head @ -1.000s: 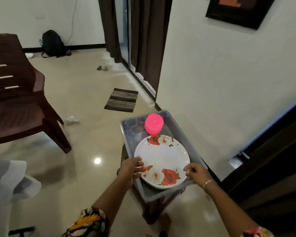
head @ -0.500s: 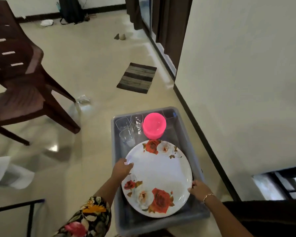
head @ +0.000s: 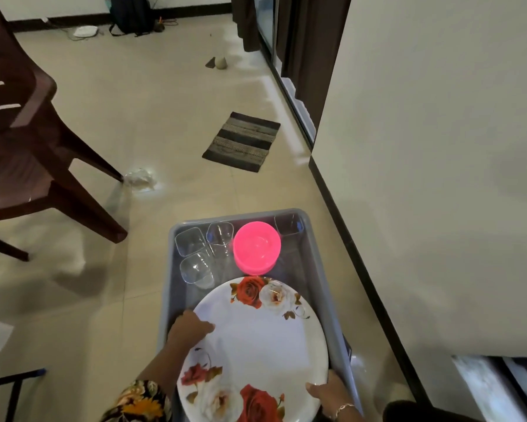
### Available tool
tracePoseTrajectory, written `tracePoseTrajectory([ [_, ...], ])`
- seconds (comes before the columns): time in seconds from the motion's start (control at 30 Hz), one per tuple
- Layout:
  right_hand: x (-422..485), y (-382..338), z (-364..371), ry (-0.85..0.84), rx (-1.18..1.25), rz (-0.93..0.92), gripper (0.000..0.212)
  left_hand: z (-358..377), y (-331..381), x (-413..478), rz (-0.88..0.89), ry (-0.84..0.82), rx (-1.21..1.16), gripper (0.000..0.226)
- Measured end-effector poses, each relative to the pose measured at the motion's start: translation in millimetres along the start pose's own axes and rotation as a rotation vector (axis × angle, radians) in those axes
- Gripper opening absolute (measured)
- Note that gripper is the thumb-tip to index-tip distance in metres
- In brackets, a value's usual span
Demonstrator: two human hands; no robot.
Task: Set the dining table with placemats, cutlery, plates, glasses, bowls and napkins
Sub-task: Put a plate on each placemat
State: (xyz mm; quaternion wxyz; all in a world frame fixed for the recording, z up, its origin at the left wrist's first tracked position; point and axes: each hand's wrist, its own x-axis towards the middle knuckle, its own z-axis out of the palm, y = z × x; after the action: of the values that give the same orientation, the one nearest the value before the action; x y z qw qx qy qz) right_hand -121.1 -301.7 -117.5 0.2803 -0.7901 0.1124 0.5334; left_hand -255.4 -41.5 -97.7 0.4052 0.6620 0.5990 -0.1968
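Note:
A large white plate with red and white roses [head: 257, 342] is held over a grey plastic bin [head: 315, 269]. My left hand [head: 189, 328] grips the plate's left rim, thumb lying on top. My right hand [head: 329, 392], with a bracelet at the wrist, grips the lower right rim. In the far half of the bin sit a stack of pink bowls [head: 257, 248] and several clear square glasses [head: 195, 257]. No placemats, cutlery or napkins are in view.
A dark brown plastic chair [head: 27, 147] stands at the left. A white wall with a dark skirting [head: 362, 254] runs close along the bin's right side. A striped doormat [head: 242, 141] and a crumpled plastic bag [head: 139, 179] lie on the tiled floor.
The view has tilted down and closer to the bin. The plate now sits higher and nearer to me, still held by both hands; bowls and glasses have not moved.

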Motion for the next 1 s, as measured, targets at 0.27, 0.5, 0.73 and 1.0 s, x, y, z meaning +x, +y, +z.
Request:
tracePoseTrajectory([
  [0.27,11,1,1,0.028,0.136,0.103,0.061,-13,24,-19,0.068,0.162,0.451,0.031],
  [0.5,-33,6,-2,0.220,0.039,-0.032,0.018,-37,12,-52,0.115,0.283,0.411,0.025],
  [0.73,-114,-18,-29,0.282,0.089,-0.268,0.030,-62,-40,-104,0.137,0.221,0.006,0.020],
  [1.0,-202,-64,11,0.378,0.206,-0.510,0.025,-106,-128,-184,0.194,0.180,-0.660,0.012],
])
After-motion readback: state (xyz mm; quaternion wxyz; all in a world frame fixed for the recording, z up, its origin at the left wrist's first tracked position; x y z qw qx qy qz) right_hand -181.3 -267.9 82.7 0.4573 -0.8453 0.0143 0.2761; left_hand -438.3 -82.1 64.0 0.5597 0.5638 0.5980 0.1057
